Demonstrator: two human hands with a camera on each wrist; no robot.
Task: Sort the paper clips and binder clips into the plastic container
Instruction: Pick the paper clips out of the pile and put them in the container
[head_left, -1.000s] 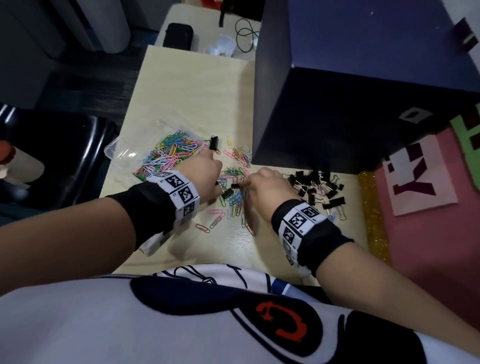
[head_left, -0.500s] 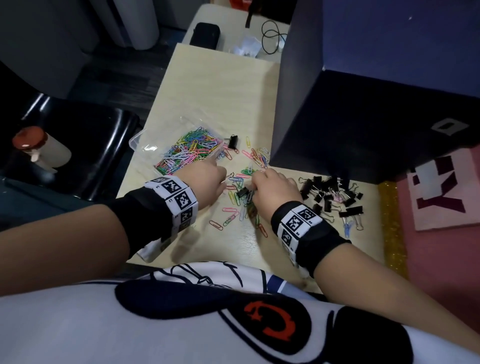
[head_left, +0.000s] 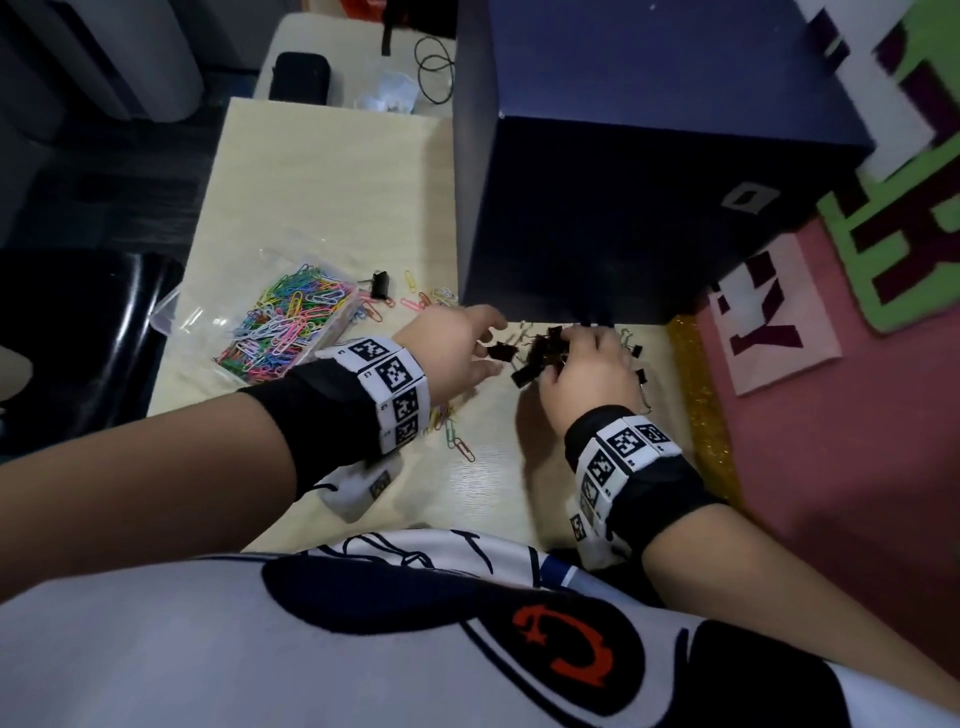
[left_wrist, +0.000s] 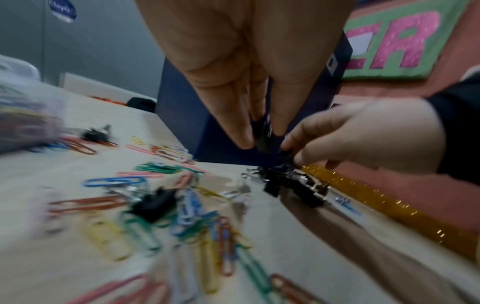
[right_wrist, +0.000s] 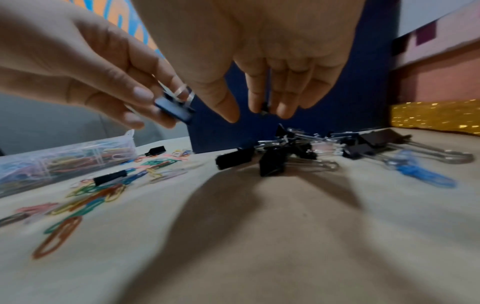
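Observation:
A clear plastic container (head_left: 197, 312) at the left holds a heap of coloured paper clips (head_left: 283, 325). More loose paper clips (left_wrist: 187, 207) lie scattered on the table. A pile of black binder clips (head_left: 540, 353) sits in front of the dark blue box. My left hand (head_left: 493, 349) hovers just left of the pile and pinches one black binder clip (right_wrist: 174, 110) above the table. My right hand (head_left: 566, 345) is over the pile, its fingertips (right_wrist: 281, 111) closed on a thin, dark binder clip (right_wrist: 265, 108). One lone binder clip (head_left: 379, 283) lies beside the container.
A tall dark blue box (head_left: 649, 182) stands right behind the binder clips. A gold glitter strip (head_left: 701, 405) and pink board (head_left: 831, 441) border the table (head_left: 322, 197) on the right. A black chair (head_left: 78, 338) is at the left.
Both hands have moved right, from the scattered paper clips to the binder clip pile. My left hand now holds a binder clip lifted off the table.

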